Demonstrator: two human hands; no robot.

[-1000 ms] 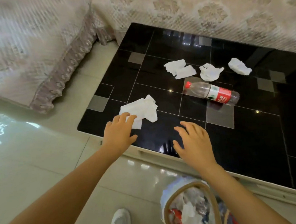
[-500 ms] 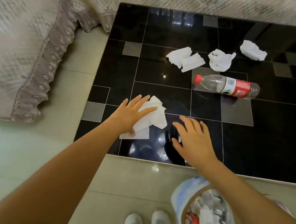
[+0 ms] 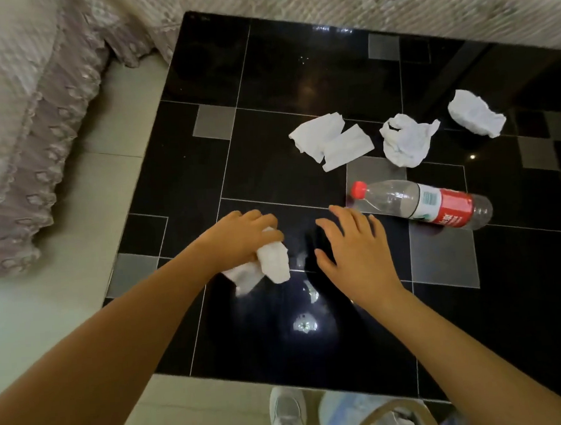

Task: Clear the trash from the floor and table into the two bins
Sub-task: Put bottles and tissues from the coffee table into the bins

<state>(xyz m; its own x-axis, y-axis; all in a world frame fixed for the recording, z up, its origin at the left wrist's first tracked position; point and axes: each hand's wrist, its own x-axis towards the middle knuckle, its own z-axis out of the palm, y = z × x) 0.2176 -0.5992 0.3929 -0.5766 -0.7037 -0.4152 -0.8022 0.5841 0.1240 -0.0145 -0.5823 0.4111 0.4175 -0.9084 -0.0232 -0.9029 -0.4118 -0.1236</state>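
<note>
The left hand (image 3: 241, 237) is clutching a tissue (image 3: 269, 267) on the desk (image 3: 264, 82); the right hand (image 3: 353, 250) is seemingly hovering, fingers spread.

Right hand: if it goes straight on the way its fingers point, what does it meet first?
Probably the clear plastic bottle with the red cap, near its neck; the right hand is open, height unclear.

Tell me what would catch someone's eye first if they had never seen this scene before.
Probably the clear plastic bottle with a red cap and red label, lying on its side on the glossy black table, right of the open right hand. Next, the left hand gripping a white tissue near the table's front. Three more white paper scraps lie beyond the bottle: a flat one and two crumpled ones.
</note>
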